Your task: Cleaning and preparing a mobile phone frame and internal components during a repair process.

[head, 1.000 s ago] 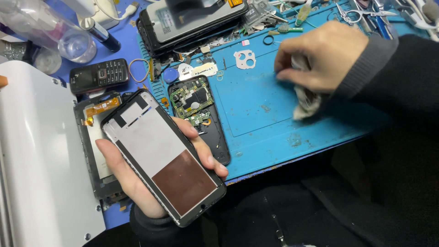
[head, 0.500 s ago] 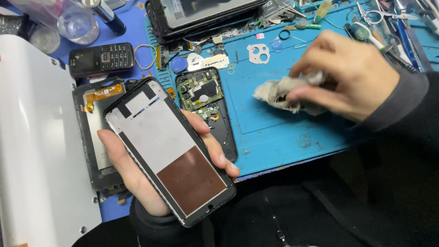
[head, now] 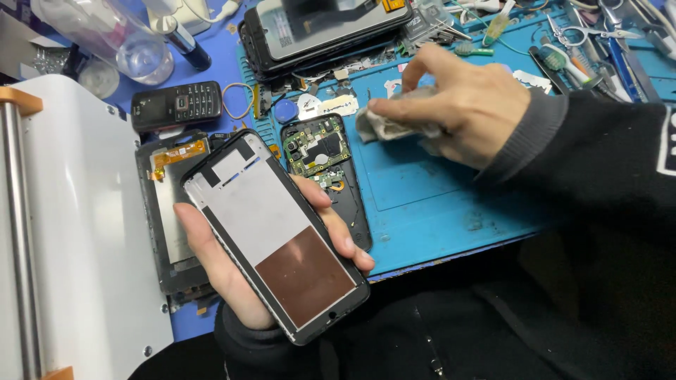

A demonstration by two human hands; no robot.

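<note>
- Your left hand (head: 232, 278) holds the phone screen panel (head: 276, 236), back side up, near you on the left.
- Your right hand (head: 465, 105) pinches a grey cloth (head: 391, 127) over the blue mat (head: 451, 204), farther right.
- It looks like the wiping step.
- Next, bring cloth and panel together gently.
- The open phone body (head: 327, 169) lies between them.
</note>
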